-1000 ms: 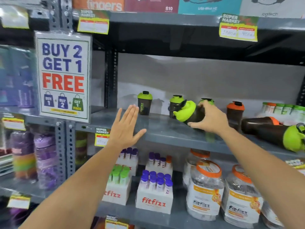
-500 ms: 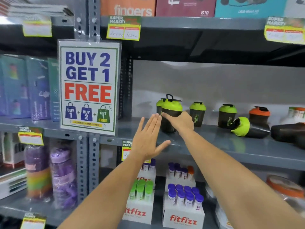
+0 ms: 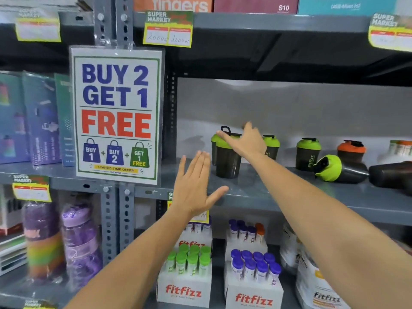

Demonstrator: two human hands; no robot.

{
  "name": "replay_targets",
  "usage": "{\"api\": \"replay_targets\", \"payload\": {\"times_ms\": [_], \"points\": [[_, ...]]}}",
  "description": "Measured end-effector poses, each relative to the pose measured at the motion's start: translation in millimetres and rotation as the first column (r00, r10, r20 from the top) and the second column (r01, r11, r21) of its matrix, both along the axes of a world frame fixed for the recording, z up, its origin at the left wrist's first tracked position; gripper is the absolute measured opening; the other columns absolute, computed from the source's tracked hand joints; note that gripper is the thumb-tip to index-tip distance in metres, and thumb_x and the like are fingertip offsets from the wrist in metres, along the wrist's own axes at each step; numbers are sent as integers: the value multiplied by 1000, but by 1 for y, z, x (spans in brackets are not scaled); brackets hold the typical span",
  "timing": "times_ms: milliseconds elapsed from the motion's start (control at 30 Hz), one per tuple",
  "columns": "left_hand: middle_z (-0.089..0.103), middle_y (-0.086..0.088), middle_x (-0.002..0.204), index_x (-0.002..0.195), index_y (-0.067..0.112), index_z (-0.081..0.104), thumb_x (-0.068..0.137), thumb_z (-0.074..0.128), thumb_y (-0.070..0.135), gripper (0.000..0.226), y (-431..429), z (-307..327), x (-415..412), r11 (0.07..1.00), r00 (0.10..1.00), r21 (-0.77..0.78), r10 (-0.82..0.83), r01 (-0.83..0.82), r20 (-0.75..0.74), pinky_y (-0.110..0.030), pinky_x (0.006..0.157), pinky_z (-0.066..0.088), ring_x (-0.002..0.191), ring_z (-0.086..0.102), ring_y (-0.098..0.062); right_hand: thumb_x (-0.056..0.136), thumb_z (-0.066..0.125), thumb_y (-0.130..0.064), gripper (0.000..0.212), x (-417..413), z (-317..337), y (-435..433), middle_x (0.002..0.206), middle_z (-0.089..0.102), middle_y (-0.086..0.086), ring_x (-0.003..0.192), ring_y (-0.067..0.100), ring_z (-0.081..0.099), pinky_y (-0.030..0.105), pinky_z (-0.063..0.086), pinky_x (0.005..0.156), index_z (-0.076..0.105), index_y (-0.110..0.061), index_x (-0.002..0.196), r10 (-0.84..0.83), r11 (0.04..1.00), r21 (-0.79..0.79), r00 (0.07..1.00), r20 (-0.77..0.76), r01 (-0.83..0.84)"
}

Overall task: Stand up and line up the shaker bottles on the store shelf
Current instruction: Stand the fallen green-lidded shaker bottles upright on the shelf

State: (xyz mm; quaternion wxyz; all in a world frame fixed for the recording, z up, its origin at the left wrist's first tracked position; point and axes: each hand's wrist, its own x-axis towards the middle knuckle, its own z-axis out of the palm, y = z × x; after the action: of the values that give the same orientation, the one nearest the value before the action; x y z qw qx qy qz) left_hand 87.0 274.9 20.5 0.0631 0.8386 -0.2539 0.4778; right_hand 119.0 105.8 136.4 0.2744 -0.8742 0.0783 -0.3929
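Dark shaker bottles stand on the grey shelf (image 3: 278, 197). A green-lidded shaker (image 3: 227, 161) stands upright at the left, with another one (image 3: 213, 148) close behind it. My right hand (image 3: 247, 141) hovers at its lid with the fingers spread, not gripping. Further right stand two more green-lidded shakers (image 3: 272, 146) (image 3: 308, 152) and an orange-lidded shaker (image 3: 351, 150). One green-lidded shaker (image 3: 336, 169) lies on its side, and a dark shaker (image 3: 390, 175) lies beside it at the right edge. My left hand (image 3: 196, 188) is held flat and open in front of the shelf edge.
A "BUY 2 GET 1 FREE" sign (image 3: 117, 114) hangs on the upright post (image 3: 111, 219) left of the shakers. Price tags (image 3: 168, 29) are clipped on the shelf above. Below are fitfizz tube boxes (image 3: 185, 277), jars (image 3: 312, 282) and purple bottles (image 3: 80, 241).
My right hand carried the green-lidded shaker left, stood it upright at the row's left end and opened off it. My left hand stayed flat and open. The view shifted left.
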Motion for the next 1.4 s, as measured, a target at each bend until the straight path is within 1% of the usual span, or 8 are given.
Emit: {"api": "replay_targets", "payload": {"times_ms": [167,367,467,600,767,1067,1267,1400], "points": [[43,-16,146,142,-1,38,87,17,72,94,16,-15,3,998,999,45,51,-51,8,-52,116,12,141,32,-25,56,66,-73,65,11,19,3,95,63,7,86,30,62,31,43,62,56,-17,88,-15,992,-128,985,-170,-7],[42,-15,147,143,-1,37,87,16,73,95,14,-16,4,995,996,52,84,-83,-11,-50,117,13,141,31,-24,59,63,-70,76,18,23,-1,127,54,8,109,30,54,35,46,79,57,-22,117,121,991,-40,976,-180,-130],[49,-15,142,138,-1,44,88,18,72,92,13,-17,3,998,998,30,63,-62,-11,-47,115,26,138,37,-25,54,65,-70,63,16,20,0,109,52,5,95,30,55,33,42,69,56,-25,96,46,974,-214,991,-124,-71],[57,-15,134,132,-1,52,88,25,70,88,11,-20,2,999,999,-24,39,-39,6,-45,112,34,133,45,-26,65,72,-44,42,20,25,-5,117,59,8,100,26,54,28,41,71,61,-23,99,253,961,-63,949,-189,-269],[58,-13,134,134,1,50,90,28,66,81,11,-30,0,992,1000,-120,26,-25,10,-45,114,28,133,44,-27,59,72,-68,75,19,12,-6,127,57,7,113,29,54,35,43,79,55,-26,119,162,961,-208,979,-123,-185],[59,-13,131,132,1,52,92,33,58,72,15,-39,3,995,999,-100,17,-12,51,-42,113,27,129,49,-29,58,83,-51,76,24,4,-5,107,61,-3,100,20,57,34,50,83,54,-22,122,307,950,-40,949,-68,-310],[61,-13,129,130,2,54,90,36,57,70,15,-38,2,995,998,-96,11,-5,58,-43,112,30,128,50,-29,61,85,-41,71,27,6,-6,114,60,2,83,11,58,20,44,57,51,-22,120,407,909,132,909,-87,-394],[62,-14,126,128,1,55,91,34,57,70,12,-40,5,995,995,-103,14,-3,98,-44,112,29,128,50,-31,65,74,-63,88,16,4,-26,133,51,8,118,24,52,28,40,85,43,-17,134,394,913,154,915,-89,-378]]}}
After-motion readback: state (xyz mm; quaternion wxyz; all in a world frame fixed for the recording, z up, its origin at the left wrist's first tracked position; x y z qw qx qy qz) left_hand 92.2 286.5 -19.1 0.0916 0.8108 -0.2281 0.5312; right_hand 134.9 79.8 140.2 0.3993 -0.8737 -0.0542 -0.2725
